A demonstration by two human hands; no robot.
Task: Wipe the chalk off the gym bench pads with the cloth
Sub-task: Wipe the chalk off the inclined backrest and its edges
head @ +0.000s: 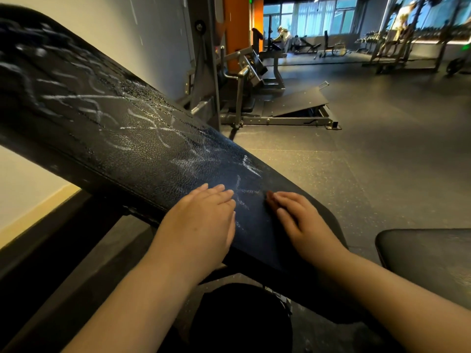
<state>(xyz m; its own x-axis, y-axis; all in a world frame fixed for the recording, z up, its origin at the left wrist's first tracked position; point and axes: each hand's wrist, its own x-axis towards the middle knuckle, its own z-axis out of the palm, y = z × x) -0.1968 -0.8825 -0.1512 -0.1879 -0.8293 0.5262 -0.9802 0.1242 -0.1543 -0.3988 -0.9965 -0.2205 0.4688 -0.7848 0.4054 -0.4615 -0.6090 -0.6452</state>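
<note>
A long black inclined bench back pad (122, 128) runs from the upper left down to the lower middle, covered in white chalk scribbles (153, 128). My left hand (201, 222) lies flat on its lower end, fingers straight and together. My right hand (298, 220) rests on the pad just to the right, fingers loosely bent, holding nothing. Chalk marks show on the pad between the two hands. No cloth is in view. A second black seat pad (428, 256) sits at the lower right.
Beside the bench stands a grey machine frame (206, 72) with a sloped footplate (298, 103). Dark rubber floor (382, 149) spreads to the right. Far racks, benches and distant people stand by the windows. A pale wall (102, 29) is on the left.
</note>
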